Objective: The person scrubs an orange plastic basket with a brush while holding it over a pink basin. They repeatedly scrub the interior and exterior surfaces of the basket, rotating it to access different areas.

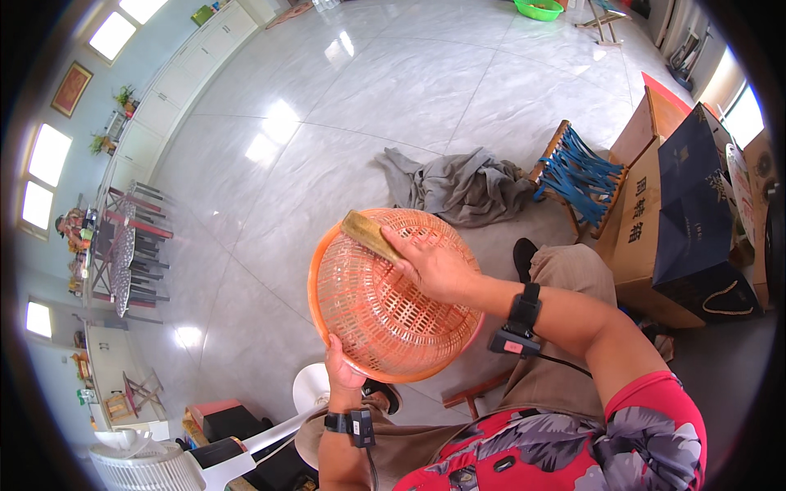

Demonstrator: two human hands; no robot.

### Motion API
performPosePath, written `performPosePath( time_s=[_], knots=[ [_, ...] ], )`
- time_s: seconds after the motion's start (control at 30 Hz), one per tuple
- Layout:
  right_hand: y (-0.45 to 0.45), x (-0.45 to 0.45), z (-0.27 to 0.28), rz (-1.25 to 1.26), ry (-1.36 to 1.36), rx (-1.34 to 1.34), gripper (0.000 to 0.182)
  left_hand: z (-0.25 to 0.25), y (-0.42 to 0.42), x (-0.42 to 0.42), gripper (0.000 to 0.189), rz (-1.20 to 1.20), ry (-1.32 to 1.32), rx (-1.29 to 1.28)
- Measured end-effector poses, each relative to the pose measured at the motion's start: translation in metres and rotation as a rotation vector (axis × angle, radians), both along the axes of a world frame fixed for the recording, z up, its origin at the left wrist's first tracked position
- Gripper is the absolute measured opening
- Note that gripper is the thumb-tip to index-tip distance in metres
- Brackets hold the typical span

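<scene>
An orange plastic basket (393,307) with openwork walls is tilted in front of me, its rounded outside facing up. My left hand (346,368) grips its rim at the lower left, thumb on the outside. My right hand (436,267) holds a worn, yellowish-brown brush or block (368,234) against the basket's upper left side, near the rim. Whether it has bristles cannot be told. The fingers on the underside of the rim are hidden.
Crumpled grey cloth (466,184) lies on the floor beyond the basket. To its right stand a folding stool with blue straps (580,175), a cardboard box (635,227) and a dark blue bag (694,208). A white fan (147,463) is at lower left.
</scene>
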State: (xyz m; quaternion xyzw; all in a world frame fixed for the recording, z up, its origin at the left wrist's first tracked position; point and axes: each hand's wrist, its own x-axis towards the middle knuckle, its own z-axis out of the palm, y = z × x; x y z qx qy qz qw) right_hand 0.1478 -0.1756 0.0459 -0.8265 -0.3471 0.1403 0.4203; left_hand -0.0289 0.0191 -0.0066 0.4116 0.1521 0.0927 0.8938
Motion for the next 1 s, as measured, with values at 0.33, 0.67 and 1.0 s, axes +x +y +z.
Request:
performPosePath(
  time_s=[0.33,0.67,1.0],
  knots=[
    [-0.012,-0.005,0.008,0.008,-0.180,-0.013,0.055,0.004,0.000,0.001,0.061,0.008,0.022,-0.029],
    [-0.019,-0.033,0.021,0.279,-0.130,-0.051,0.058,-0.002,0.006,0.003,0.063,-0.007,-0.007,-0.064],
    [-0.013,-0.041,0.007,0.232,-0.096,0.009,0.061,-0.002,0.006,0.002,0.062,-0.004,-0.004,-0.073]
  ],
)
